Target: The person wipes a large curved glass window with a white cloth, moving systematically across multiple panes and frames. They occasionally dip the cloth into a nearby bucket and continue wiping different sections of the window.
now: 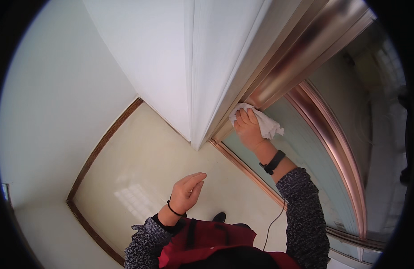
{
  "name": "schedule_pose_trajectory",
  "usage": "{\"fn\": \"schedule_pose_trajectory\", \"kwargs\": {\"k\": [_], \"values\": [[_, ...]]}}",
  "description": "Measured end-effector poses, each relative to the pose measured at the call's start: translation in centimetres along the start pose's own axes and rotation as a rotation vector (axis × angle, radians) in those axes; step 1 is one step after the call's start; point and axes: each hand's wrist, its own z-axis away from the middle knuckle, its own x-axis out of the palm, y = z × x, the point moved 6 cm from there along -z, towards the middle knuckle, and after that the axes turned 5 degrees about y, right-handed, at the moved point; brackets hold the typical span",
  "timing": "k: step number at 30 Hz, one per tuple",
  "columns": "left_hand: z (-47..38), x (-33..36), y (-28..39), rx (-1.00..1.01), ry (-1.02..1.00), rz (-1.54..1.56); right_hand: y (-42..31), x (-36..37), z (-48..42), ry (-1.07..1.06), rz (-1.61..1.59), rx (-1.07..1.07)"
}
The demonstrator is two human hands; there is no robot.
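Observation:
My right hand (pixel 249 129) presses a white cloth or paper towel (pixel 269 125) against the copper-coloured metal door frame (pixel 294 53), near the lower end of its upright. The towel's loose corner sticks out to the right over a pale green glass panel (pixel 294 134). A dark watch is on my right wrist. My left hand (pixel 186 193) is held in the air above the floor, with nothing in it and its fingers close together, the thumb a little apart. A thin black band circles that wrist.
A white door casing (pixel 207 67) stands left of the metal frame. Brown baseboard (pixel 99 148) edges the glossy cream floor (pixel 133 151). A metal track (pixel 250 175) runs along the floor. A thin cable (pixel 269 228) hangs by my right arm. Dark shoes (pixel 219 217) show below me.

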Motion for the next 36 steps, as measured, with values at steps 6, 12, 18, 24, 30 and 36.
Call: {"fn": "schedule_pose_trajectory", "kwargs": {"k": [6,12,18,24,30,36], "values": [[0.1,-2.6,-9.2,0.065,-0.134,-0.288,-5.1,10.0,8.6,0.043,-0.056,0.021],[2.1,-6.9,-16.1,-0.002,-0.137,-0.429,-9.8,17.8,14.3,-0.066,-0.162,0.019],[4.7,-8.5,-18.6,-0.024,-0.169,-0.549,-15.2,27.7,21.1,-0.109,-0.037,-0.022],[6.8,-8.7,-18.8,-0.018,-0.258,-0.654,-20.0,38.0,28.3,-0.497,0.147,-0.119],[7.3,-7.6,-16.9,0.036,-0.28,-0.624,-20.5,38.8,26.0,-0.762,0.097,-0.025],[5.1,-3.5,-11.9,0.335,-0.32,-0.524,-15.5,23.7,14.6,-0.328,-0.219,0.035]]}}
